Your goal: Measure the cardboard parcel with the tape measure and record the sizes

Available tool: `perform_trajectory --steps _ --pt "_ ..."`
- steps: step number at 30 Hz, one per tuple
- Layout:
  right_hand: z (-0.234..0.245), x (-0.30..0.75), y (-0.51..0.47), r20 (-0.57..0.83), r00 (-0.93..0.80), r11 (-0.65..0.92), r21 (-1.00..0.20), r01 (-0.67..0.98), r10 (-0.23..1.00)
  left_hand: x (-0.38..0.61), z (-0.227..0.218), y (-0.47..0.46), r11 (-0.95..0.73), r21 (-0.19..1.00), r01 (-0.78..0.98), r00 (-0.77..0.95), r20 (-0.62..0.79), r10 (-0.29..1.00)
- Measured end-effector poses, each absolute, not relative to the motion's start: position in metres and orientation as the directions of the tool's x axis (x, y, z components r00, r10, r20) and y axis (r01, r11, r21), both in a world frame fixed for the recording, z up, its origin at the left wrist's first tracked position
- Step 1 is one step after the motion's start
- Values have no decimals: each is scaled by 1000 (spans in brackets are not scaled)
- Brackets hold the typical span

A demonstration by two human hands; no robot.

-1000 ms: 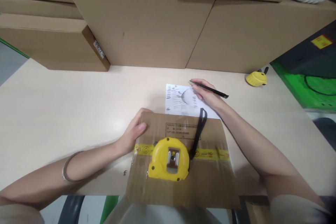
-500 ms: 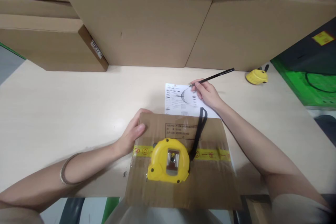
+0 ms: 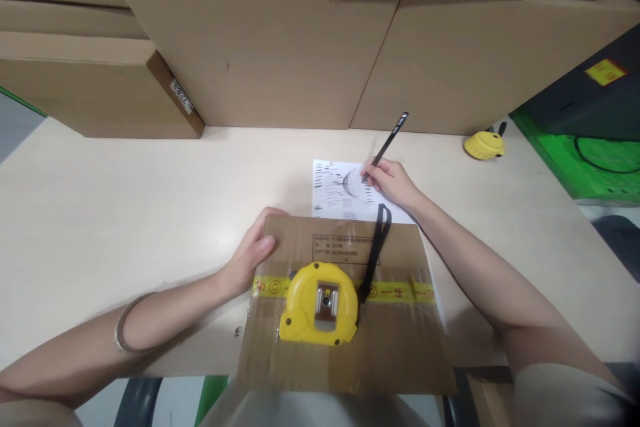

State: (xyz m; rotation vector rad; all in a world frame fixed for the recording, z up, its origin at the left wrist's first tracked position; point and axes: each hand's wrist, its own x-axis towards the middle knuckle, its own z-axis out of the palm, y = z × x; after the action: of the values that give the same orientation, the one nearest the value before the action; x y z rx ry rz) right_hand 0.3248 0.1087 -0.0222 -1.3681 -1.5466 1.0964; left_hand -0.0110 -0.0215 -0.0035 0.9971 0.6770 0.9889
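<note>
In the head view, my right hand (image 3: 393, 181) grips a slim black pencil (image 3: 392, 137), its lower end at a white sheet of paper (image 3: 336, 199). Curved strokes, shading and rows of short dark marks cover the sheet. Its near edge is hidden by a taped cardboard box (image 3: 390, 350) in front of me. My left hand (image 3: 254, 248) is closed on the box's far left corner, thumb on top, other fingers partly hidden. On the box lies a yellow tape measure (image 3: 303, 297) with a metal clip facing up. Its black strap (image 3: 375, 253) reaches past the box's far edge.
Large cardboard boxes (image 3: 280, 53) stand stacked along the back of the pale table (image 3: 125, 213). A flatter box (image 3: 115, 97) sits at the back left. Another yellow tape measure (image 3: 484, 145) lies at the back right, near a green surface (image 3: 600, 167) beyond the table edge.
My right hand has moved slightly down the sheet. The pencil has swung from a low slant to a steeper one. My left hand and the box have stayed nearly still.
</note>
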Motion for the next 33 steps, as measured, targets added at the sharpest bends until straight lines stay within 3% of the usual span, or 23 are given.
perform_trajectory --steps 11,24,27,29,31,33 --pt "-21 323 108 3 -116 51 -907 418 993 -10 0 -22 221 913 -343 447 -49 893" --pt "9 312 91 -94 -260 130 -678 723 961 -8 -3 -21 172 929 -328 397 -30 917" --pt "23 310 89 -39 -202 119 -692 712 979 -8 -3 -22 105 949 -298 347 5 938" --pt "43 308 80 38 -163 141 -713 687 986 -9 -3 -21 -86 958 -273 255 158 954" --pt "69 303 59 168 -198 257 -721 643 966 -12 -2 -18 -291 936 -199 205 331 921" --pt "94 293 27 335 -329 468 -666 581 883 -15 0 -16 -378 918 -119 250 396 883"
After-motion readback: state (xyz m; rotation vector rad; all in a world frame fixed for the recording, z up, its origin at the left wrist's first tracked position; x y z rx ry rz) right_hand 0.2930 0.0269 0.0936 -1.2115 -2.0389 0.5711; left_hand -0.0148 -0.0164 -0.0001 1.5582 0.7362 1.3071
